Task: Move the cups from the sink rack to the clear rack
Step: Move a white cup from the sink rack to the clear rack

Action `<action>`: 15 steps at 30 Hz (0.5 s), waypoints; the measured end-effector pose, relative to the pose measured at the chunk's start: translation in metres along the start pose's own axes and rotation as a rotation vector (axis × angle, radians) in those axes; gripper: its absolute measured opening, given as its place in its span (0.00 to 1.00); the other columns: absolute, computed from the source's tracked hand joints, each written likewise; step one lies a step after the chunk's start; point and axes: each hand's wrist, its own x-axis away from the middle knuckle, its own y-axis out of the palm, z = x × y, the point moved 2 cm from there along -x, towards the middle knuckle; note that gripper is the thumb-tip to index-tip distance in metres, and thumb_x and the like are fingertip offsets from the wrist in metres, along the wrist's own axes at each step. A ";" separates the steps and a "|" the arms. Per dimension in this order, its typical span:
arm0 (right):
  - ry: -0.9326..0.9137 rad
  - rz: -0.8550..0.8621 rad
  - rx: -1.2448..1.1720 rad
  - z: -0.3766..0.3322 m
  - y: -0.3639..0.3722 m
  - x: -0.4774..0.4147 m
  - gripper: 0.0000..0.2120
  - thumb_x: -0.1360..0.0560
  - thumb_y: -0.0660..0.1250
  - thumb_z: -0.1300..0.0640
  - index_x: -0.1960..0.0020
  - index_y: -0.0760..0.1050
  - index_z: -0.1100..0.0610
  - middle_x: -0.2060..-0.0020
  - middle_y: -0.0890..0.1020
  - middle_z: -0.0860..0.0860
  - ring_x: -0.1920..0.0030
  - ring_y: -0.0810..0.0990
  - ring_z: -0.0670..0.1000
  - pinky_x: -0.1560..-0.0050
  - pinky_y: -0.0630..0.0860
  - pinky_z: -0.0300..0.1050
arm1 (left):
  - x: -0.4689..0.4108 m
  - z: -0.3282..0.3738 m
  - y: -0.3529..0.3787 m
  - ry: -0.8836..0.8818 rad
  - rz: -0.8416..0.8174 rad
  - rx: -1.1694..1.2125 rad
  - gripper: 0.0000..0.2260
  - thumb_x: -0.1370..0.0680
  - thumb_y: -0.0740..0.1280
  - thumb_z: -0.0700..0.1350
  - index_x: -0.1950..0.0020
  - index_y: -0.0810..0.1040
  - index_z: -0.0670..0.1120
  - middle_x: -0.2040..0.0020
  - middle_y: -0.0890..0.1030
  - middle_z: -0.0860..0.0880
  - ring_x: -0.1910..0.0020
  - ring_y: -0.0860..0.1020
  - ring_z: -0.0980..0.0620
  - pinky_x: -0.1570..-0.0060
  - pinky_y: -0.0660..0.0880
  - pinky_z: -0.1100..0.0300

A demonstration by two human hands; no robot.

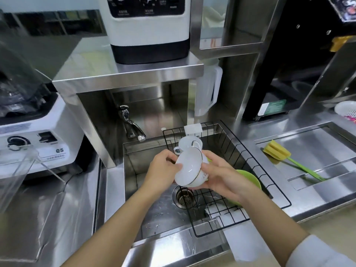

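You have one white cup lifted above the sink rack, tilted so its mouth faces you. Your right hand is closed round its side; your left hand pinches the rim with its fingertips. Another cup sits behind it, over the rack. The clear rack at far left looks empty, so I judge the moving barely begun: this cup still has to cross over, the other after it
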 end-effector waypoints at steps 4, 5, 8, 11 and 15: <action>-0.043 0.044 0.005 -0.005 0.036 -0.019 0.40 0.40 0.78 0.51 0.36 0.66 0.64 0.47 0.79 0.60 0.49 0.79 0.59 0.51 0.79 0.58 | 0.013 0.004 -0.035 -0.073 -0.106 0.173 0.16 0.30 0.70 0.57 0.53 0.78 0.45 0.53 0.82 0.46 0.53 0.81 0.44 0.48 0.78 0.45; -0.056 0.054 0.010 -0.006 0.046 -0.023 0.33 0.37 0.74 0.54 0.37 0.67 0.64 0.48 0.79 0.60 0.50 0.80 0.59 0.52 0.80 0.57 | 0.018 0.007 -0.046 -0.064 -0.143 0.158 0.20 0.33 0.71 0.61 0.51 0.79 0.47 0.49 0.82 0.46 0.49 0.81 0.46 0.44 0.78 0.45; -0.080 0.037 0.031 -0.007 0.079 -0.036 0.20 0.34 0.68 0.57 0.43 0.72 0.58 0.50 0.81 0.57 0.55 0.82 0.54 0.59 0.82 0.51 | 0.031 0.011 -0.082 0.032 -0.221 0.097 0.27 0.41 0.72 0.67 0.47 0.80 0.54 0.43 0.80 0.48 0.45 0.80 0.53 0.42 0.77 0.55; -0.089 -0.014 0.080 -0.008 0.116 -0.048 0.25 0.36 0.73 0.51 0.42 0.72 0.57 0.53 0.83 0.55 0.56 0.82 0.53 0.59 0.80 0.48 | 0.051 0.016 -0.120 0.100 -0.249 0.120 0.18 0.42 0.73 0.57 0.54 0.77 0.59 0.50 0.80 0.54 0.55 0.79 0.67 0.56 0.74 0.74; -0.095 -0.039 0.104 -0.007 0.169 -0.061 0.32 0.43 0.78 0.46 0.44 0.73 0.56 0.55 0.85 0.55 0.56 0.83 0.54 0.58 0.80 0.48 | 0.068 -0.001 -0.163 0.177 -0.097 -0.045 0.37 0.44 0.75 0.60 0.37 0.70 0.59 0.40 0.73 0.55 0.43 0.73 0.66 0.43 0.71 0.68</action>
